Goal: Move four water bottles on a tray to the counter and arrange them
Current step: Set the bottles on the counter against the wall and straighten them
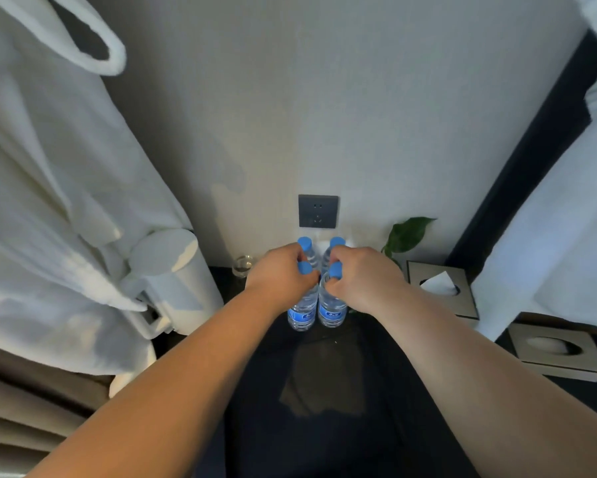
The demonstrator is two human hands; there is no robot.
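Several clear water bottles with blue caps and blue labels stand close together on the dark counter (pixel 324 374) below a wall socket. My left hand (pixel 279 270) grips the necks of the two left bottles (pixel 302 313), one behind the other. My right hand (pixel 362 276) grips the necks of the two right bottles (pixel 331 312). The rear bottles show only their caps (pixel 304 243) and shoulders. No tray is visible.
A white kettle (pixel 173 281) stands at the left, with a white bathrobe (pixel 48 201) hanging over it. A small glass (pixel 243 265) sits by the wall. Right of the bottles are a green plant (pixel 405 234) and two tissue boxes (pixel 441 288). A grey socket (pixel 317 211) is on the wall.
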